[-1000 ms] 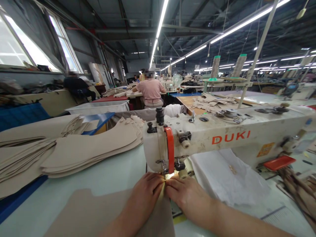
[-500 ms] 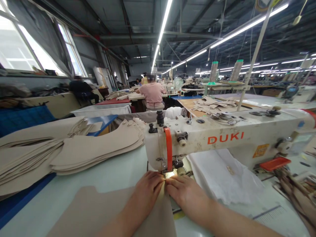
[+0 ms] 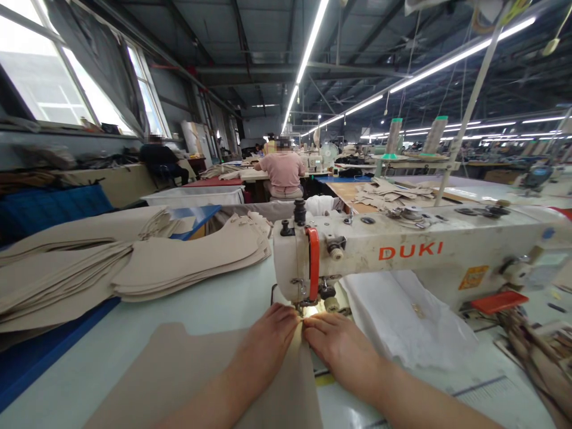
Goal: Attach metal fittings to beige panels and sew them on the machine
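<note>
A beige fabric panel [image 3: 196, 369] lies on the sewing table, its right edge running up to the lit needle area of a white sewing machine [image 3: 357, 250]. My left hand [image 3: 270, 336] rests on the panel just left of that edge, fingers bunched and pinching the cloth close to the presser foot [image 3: 308, 307]. From the right, my right hand [image 3: 337, 342] grips the same edge, its fingertips almost touching those of the left. The fingertips partly cover the pinched cloth, and the needle tip cannot be made out.
Stacked beige cut pieces [image 3: 192, 256] lie on the left over a blue board [image 3: 58, 357]. White cloth [image 3: 402, 322] sits under the machine arm. A red tray [image 3: 499, 302] is at the right. Ahead, a person in pink [image 3: 282, 170] sits; another in black [image 3: 161, 159] is farther left.
The view has shifted slightly, so the surroundings appear farther right. Both hands keep their hold on the panel's edge by the presser foot, with only slight movement.
</note>
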Tool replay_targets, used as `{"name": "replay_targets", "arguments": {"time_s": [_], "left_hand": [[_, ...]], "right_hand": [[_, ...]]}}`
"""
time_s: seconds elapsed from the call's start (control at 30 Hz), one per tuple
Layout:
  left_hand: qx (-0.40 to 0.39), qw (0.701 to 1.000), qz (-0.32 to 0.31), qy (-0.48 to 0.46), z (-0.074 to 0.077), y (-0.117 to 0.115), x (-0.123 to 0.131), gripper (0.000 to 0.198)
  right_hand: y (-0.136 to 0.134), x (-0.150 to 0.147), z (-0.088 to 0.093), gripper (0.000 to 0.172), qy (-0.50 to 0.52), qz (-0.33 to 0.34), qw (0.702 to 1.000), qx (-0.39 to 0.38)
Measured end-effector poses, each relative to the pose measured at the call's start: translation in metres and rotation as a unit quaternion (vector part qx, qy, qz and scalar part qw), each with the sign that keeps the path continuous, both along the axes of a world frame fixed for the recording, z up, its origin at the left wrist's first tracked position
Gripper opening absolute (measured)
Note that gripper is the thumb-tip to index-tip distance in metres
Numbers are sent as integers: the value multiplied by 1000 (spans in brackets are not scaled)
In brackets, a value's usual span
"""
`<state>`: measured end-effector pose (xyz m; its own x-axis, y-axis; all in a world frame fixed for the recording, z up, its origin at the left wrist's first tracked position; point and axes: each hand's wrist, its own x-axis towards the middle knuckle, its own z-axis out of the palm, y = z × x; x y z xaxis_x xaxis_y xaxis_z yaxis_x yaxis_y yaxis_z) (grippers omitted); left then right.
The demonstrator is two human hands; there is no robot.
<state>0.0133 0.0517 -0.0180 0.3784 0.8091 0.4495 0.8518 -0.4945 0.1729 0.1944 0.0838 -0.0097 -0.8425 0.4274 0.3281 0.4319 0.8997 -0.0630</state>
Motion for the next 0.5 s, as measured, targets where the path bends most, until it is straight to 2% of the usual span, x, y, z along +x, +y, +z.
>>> {"name": "replay_targets", "arguments": {"time_s": [0.2,0.5], "left_hand": [[6,998,-31,51,3,-4,-3,25],[6,999,-41,33,8,-3,-4,27]], "right_hand": [[0,0,2,5,-9,5,1000,4],[1,-2,2,7,-34,-7,999,18]]}}
